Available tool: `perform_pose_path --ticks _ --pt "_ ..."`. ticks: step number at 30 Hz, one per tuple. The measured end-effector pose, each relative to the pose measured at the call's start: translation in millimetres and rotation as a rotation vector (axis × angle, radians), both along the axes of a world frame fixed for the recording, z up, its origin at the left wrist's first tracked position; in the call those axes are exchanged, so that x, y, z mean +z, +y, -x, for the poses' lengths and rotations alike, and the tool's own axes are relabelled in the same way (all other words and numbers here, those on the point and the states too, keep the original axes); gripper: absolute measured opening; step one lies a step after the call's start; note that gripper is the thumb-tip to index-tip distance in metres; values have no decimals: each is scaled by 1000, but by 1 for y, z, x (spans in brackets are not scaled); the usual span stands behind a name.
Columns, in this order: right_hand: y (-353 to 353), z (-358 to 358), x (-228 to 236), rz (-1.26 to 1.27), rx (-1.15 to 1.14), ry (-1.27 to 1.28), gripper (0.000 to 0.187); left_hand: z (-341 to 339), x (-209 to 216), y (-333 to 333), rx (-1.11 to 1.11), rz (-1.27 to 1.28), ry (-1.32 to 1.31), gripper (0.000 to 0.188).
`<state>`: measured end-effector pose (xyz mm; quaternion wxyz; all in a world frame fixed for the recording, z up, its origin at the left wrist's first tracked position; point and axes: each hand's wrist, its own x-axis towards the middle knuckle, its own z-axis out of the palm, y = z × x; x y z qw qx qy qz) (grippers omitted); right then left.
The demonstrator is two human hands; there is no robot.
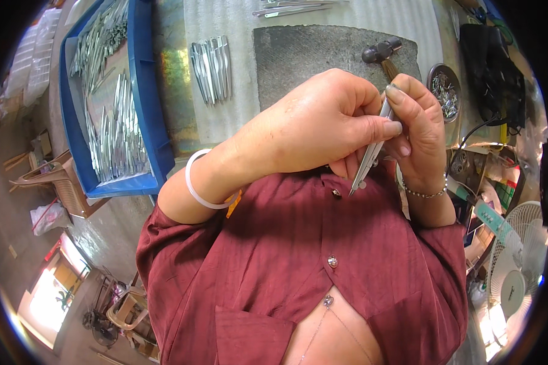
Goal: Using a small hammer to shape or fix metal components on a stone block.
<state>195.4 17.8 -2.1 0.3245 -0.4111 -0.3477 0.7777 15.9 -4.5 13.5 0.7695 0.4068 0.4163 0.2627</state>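
Note:
In front of my chest, my left hand [332, 118] and my right hand [417, 118] meet around one slim silver metal tool [369, 159]. It is tilted, its narrow pointed end down and to the left. Small round studs show along its lower part. The left thumb presses along its side, with the other fingers curled behind. My right thumb and fingers pinch its upper end, partly covering it. Beyond the hands, a ball-headed hammer [380, 52] lies on a dark grey slab [298, 58]. A round bowl [432, 76] of small shiny metal parts stands to the right.
At left, a blue tray [155, 91] holds many slim metal pieces. A row of similar pieces [212, 72] lies beside the slab, and more pieces [295, 8] lie at the far edge. A black bag-like item [493, 73] and a cable are at right, with a white fan [517, 274] nearer.

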Motion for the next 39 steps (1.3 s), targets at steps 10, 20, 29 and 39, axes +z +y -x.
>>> perform_pose_path --ticks 10,20,29,39 --pt "-4 -11 -5 45 -119 61 18 -10 3 15 -93 57 8 27" --pt "47 -23 11 -275 -65 -115 20 -16 -3 23 122 -114 -8 19" --pt "212 -68 -47 -973 200 -1124 22 16 -15 6 858 -94 -521 14" --pt "108 12 33 -837 272 -519 35 26 -31 -5 976 -8 -959 10"
